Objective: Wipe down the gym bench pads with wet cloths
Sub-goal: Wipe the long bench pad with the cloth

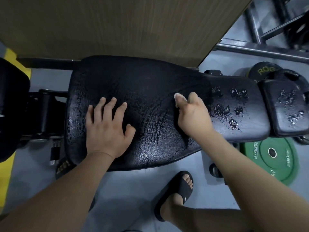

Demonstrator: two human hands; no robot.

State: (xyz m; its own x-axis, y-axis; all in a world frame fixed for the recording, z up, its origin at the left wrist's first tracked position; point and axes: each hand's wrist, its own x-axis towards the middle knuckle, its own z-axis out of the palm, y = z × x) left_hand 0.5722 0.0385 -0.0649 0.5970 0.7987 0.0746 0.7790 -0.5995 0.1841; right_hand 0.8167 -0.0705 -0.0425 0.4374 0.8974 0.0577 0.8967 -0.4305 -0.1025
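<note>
A long black bench pad [242, 121] runs left to right, with beads of water on its narrow right part. A dark wet cloth [150, 84], almost the pad's own colour, lies spread over the wide middle part, and wrinkles run toward my right hand. My right hand [192, 114] is closed on a bunched fold of the cloth, with a small white patch at the thumb tip. My left hand [107, 124] lies flat, fingers spread, pressing on the left part of the pad. A smaller black pad [284, 111] at the right end also carries water patches.
A green weight plate [274, 158] and a black plate [264, 71] lie on the grey floor to the right. A wooden panel [117, 27] stands behind the bench, a metal frame [267, 51] at the back right. Another black pad [11, 106] sits at the left. My sandalled foot [177, 191] stands in front.
</note>
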